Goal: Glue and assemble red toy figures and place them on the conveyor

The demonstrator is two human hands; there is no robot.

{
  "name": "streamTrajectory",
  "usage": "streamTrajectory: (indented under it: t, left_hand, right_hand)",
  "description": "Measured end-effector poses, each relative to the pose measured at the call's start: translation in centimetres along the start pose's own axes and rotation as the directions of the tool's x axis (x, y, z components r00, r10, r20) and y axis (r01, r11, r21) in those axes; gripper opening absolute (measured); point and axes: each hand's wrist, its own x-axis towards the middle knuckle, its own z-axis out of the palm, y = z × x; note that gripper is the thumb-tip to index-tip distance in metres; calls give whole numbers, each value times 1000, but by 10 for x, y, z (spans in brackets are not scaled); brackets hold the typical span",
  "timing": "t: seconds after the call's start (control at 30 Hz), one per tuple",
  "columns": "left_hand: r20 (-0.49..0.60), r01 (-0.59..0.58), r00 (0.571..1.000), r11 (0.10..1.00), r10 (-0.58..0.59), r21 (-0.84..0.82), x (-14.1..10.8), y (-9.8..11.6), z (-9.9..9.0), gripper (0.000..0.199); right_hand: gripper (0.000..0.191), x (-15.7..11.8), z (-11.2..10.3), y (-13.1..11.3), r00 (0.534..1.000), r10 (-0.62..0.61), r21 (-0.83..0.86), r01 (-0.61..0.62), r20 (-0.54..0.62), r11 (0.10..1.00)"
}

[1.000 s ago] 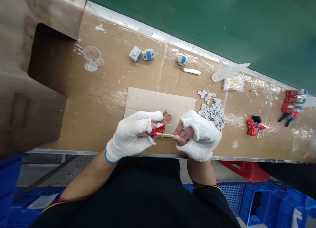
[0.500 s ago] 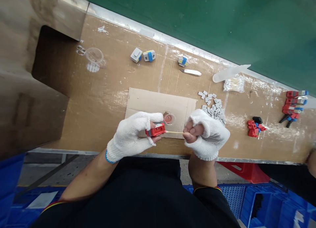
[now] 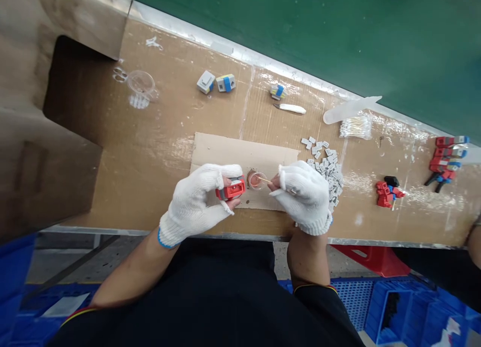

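A red and grey block (image 3: pixel 233 188) is gripped between the thumb and fingers of my left hand (image 3: pixel 201 202), its hollow side facing up. My right hand (image 3: pixel 302 194), in a white glove too, pinches a thin cotton swab (image 3: pixel 265 180). The swab's far tip is inside a small clear round dish (image 3: pixel 257 180) with reddish contents. That dish stands on a flat cardboard piece (image 3: pixel 218 147), just right of the block. Many small light grey pieces (image 3: pixel 330 171) lie beside and partly behind my right hand.
Farther back are grey-blue blocks (image 3: pixel 226 83), a white-handled knife (image 3: pixel 292 109) and a bundle of swabs (image 3: pixel 355 127). Red assembled parts (image 3: pixel 385 193) lie to the right. A clear cup (image 3: pixel 141 81) is at the left. Another person's arm shows at the right edge.
My right hand has moved the swab away from the red block, left and up to the dish. My left hand has shifted slightly left and up with the block.
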Motion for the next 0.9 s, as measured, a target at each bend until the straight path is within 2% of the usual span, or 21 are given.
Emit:
streamTrajectory:
  t: [0.13,0.2,0.27,0.4,0.5,0.6,0.73,0.9]
  left_hand:
    - [15,48,999,999,-48,18,0,0,-1,29]
    - [23,84,996,996,-84,22,0,0,-2,28]
    - [20,70,997,997,-70,7,-2,-2,-2,27]
    - [16,71,997,997,-71,-36,-4,-5,0,30]
    - [19,89,996,994,-88,-67,-6,-7,3,34]
    - [14,75,997,989,-74,-130,-5,-6,7,32]
    - [40,73,997,980,-66,-185,-1,-4,6,28]
    - [62,65,997,984,-55,-166,-6,-10,4,40]
  right_hand:
    - [21,3,6,4,994,-80,-18,82,77,996]
    - [25,4,6,4,993,-61,9,61,99,998]
    - [27,5,3,2,996,-16,55,12,83,998]
    - [30,2,0,-4,990,100,151,-84,-100,985]
    - [32,-4,3,-8,939,201,279,-120,-280,953]
    - [30,-5,8,-14,890,234,407,-60,-392,911]
    - [33,7,14,-29,915,163,410,4,-370,912]
    - [45,24,18,-40,968,66,290,7,-242,957]
